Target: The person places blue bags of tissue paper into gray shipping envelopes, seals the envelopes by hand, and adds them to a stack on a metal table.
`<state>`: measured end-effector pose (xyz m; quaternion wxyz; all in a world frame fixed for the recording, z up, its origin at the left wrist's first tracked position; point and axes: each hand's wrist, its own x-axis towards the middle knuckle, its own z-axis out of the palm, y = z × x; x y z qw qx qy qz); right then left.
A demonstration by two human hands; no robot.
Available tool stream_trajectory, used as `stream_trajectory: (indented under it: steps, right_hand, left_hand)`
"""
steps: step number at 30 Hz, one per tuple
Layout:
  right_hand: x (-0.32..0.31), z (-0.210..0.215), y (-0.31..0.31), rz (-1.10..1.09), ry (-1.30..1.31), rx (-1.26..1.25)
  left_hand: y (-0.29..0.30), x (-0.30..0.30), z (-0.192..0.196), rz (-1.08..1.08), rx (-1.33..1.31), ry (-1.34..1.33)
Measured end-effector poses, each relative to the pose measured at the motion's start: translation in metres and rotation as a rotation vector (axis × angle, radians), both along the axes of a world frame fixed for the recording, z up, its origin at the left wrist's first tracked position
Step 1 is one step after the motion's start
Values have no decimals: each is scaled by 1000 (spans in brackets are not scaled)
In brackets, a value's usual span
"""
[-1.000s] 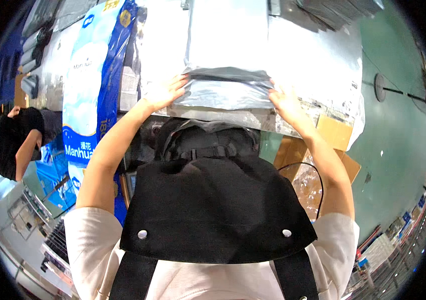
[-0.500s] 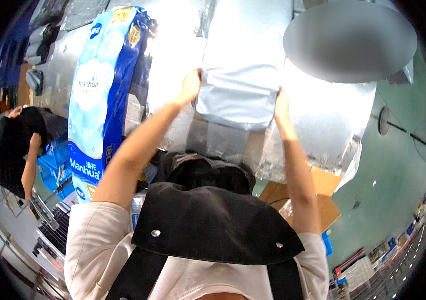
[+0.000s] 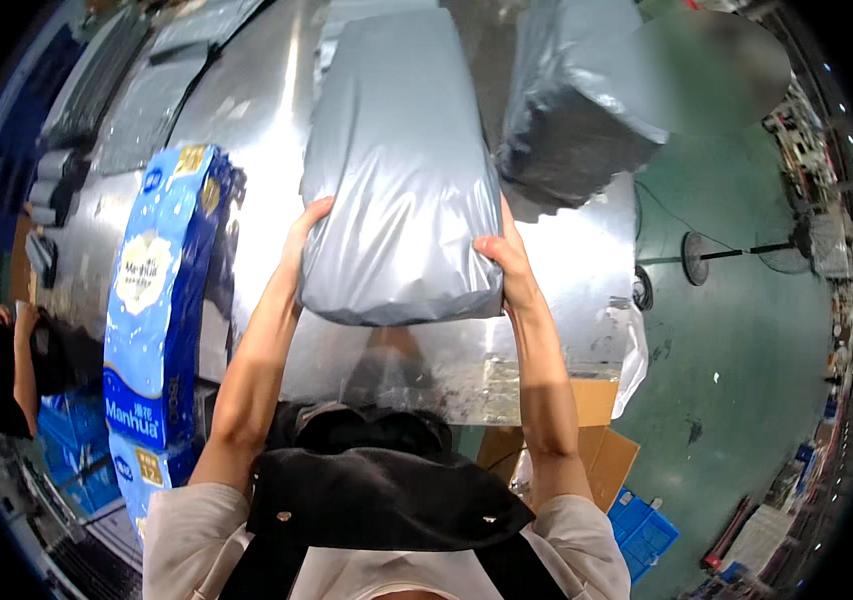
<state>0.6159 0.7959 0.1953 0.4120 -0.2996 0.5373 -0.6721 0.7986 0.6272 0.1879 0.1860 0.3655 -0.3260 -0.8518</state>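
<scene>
1. Fingers of the bare left hand [image 3: 304,234] and bare right hand [image 3: 514,268] grasp opposite long sides of a glossy grey plastic-wrapped oblong parcel [image 3: 401,170]; right thumb laps onto its top.
2. Parcel lies between the hands, mostly beyond the fingers, long axis running away from the person. Neither hand clearly nearer; both grip toward its near end.
3. Parcel is over the silvery metal desk [image 3: 576,255]; contact unclear.

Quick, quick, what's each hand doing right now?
Left hand: holding the grey parcel by its left side.
Right hand: holding the same parcel by its right side, thumb over the edge.
</scene>
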Motion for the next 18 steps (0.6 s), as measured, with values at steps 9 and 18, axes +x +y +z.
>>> stream_trajectory:
  steps: [9, 18]
  right_hand:
    - [-154, 98, 85, -534, 236, -362]
    - [-298, 132, 11, -415, -213, -119]
  left_hand:
    - [21, -168, 140, -149, -702, 311]
    - [-71, -419, 108, -131, -849, 172]
